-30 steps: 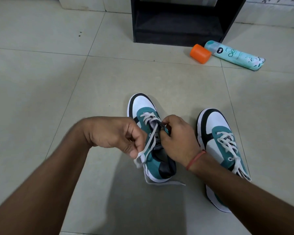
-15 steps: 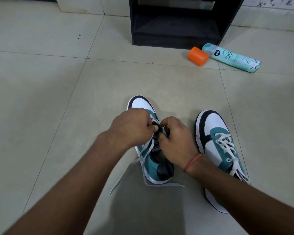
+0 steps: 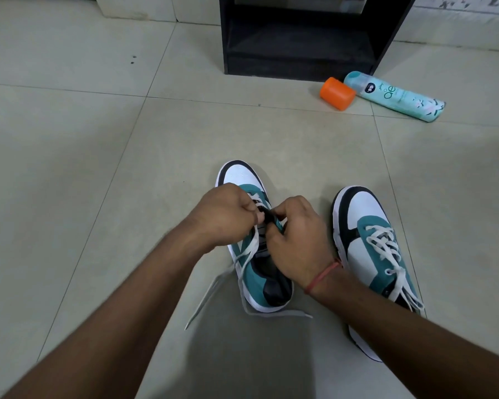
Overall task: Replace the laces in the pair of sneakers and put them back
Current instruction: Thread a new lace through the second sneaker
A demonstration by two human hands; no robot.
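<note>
Two teal, white and black sneakers stand on the tiled floor. The left sneaker [image 3: 241, 177] is half laced, and its white lace [image 3: 211, 289] trails loose onto the floor on both sides. My left hand [image 3: 225, 214] pinches the lace over the eyelets. My right hand [image 3: 294, 240] grips the black tongue and the shoe's right edge, covering the middle of the shoe. The right sneaker [image 3: 366, 234] is fully laced in white, and my right forearm hides its heel.
A black open shelf unit [image 3: 300, 38] stands at the back. In front of it lie an orange cap [image 3: 337, 93] and a mint-green spray can [image 3: 395, 96] on its side. Pale floor tiles spread to the left.
My left hand has moved right and forward from beside the shoe to its eyelets, meeting my right hand. The lace end has dropped to the floor on the left.
</note>
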